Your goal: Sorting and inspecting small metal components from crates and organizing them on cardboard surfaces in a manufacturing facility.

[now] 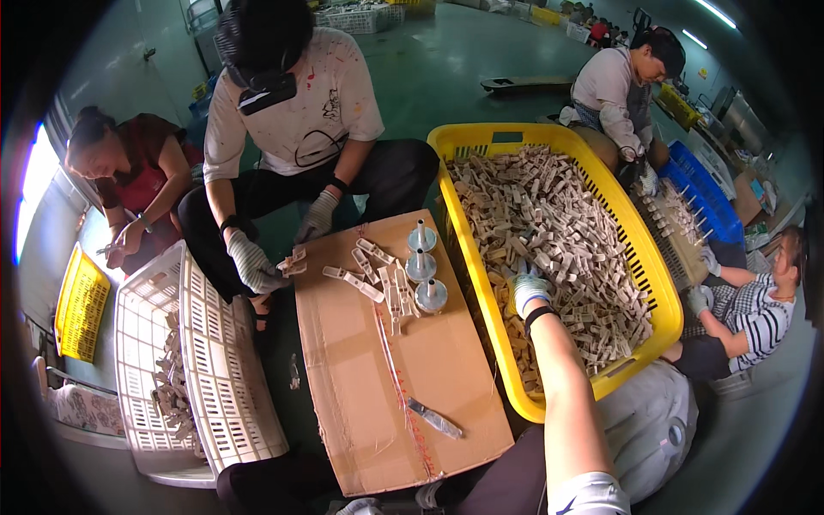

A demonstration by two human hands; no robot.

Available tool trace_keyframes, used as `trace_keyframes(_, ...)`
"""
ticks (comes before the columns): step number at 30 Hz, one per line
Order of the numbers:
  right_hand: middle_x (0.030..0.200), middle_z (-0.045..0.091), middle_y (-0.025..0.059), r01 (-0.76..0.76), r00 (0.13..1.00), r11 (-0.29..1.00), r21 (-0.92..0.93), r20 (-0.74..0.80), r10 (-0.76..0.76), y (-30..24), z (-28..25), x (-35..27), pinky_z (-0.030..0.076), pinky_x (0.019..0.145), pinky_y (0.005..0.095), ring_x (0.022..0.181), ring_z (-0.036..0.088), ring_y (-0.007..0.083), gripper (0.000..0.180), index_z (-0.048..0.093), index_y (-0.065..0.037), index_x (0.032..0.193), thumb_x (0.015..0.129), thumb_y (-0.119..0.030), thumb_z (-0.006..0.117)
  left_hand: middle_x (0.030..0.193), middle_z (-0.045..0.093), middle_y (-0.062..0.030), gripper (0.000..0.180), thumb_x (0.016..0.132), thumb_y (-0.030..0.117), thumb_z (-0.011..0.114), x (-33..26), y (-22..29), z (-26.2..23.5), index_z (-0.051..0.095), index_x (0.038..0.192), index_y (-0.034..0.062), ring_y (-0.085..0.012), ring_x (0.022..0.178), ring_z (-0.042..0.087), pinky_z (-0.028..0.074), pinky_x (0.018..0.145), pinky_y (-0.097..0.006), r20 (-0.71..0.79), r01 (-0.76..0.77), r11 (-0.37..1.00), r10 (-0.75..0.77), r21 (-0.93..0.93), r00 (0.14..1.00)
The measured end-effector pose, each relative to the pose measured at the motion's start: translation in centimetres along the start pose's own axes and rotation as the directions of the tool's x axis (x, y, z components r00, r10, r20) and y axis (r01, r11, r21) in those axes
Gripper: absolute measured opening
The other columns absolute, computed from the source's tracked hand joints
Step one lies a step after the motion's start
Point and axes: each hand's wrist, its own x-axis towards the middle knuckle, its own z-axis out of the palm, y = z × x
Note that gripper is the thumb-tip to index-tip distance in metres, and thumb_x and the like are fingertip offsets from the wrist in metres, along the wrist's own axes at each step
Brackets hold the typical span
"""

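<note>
Our gloved right hand [529,293] rests among pale pieces [549,219] heaped in the yellow basket [530,407], and we cannot tell whether it grips any, nor what our left hand [362,507], barely showing below the cardboard sheet [356,386], holds.

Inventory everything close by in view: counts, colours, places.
Flat cardboard: one, brown, centre
Round-based metal posts: three, silvery, cardboard's far right
Clip-shaped pieces: uncountable, pale, on cardboard, in baskets
Knife-like tool: one, grey, cardboard's near end
Large slotted plastic basket: one, yellow, right of cardboard
Lattice plastic basket: one, white, left of cardboard
Smaller plastic basket: one, yellow, far left
Low plastic basket: one, blue, far right
Nearby co-workers: four, mixed clothing, left, ahead, right
Right hand: one, pale glove, inside large basket
Left hand: apparently one, pale glove, lower edge
</note>
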Motion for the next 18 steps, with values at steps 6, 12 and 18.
trace_keyframes(6,0.143,0.041,0.0081,0.073,0.971,0.87,-0.488,-0.163,-0.173,-0.7,2.6,3.3,0.046,0.087,0.061,0.127,0.045,0.031,0.045,0.047,-0.029,0.135,0.092,-0.02,0.053,0.102,0.063,-0.007,0.026,0.095,0.004,0.05,0.2,0.4,0.0,0.055,0.12,0.0025,-0.0182,0.092,0.06,0.05,0.083,-0.03,-0.02,0.041,0.995,-0.043,-0.086,0.999)
trace_keyframes(12,0.131,0.048,0.0232,0.062,0.964,0.942,-0.331,-0.223,-0.142,3.1,2.5,-0.1,0.047,0.092,0.0486,0.116,0.052,0.0385,0.039,0.055,-0.01,0.125,0.09,-0.025,0.054,0.095,0.063,-0.0051,0.026,0.096,0.007,0.05,0.7,0.1,0.4,0.055,0.121,0.0048,-0.0173,0.086,0.061,0.051,0.079,-0.03,-0.025,0.05,0.99,-0.053,-0.132,0.998)
trace_keyframes(18,0.134,0.05,0.0246,-0.089,0.976,0.868,0.488,-0.132,0.174,4.7,4.8,-1.4,0.036,0.107,0.0407,0.124,0.049,0.0335,0.057,0.046,0.0,0.134,0.097,-0.042,0.036,0.096,0.063,-0.0056,0.028,0.096,0.006,0.05,-0.2,-1.1,-1.0,0.054,0.123,0.0052,-0.0175,0.086,0.061,0.051,0.078,-0.03,-0.025,-0.026,0.989,0.023,-0.148,0.999)
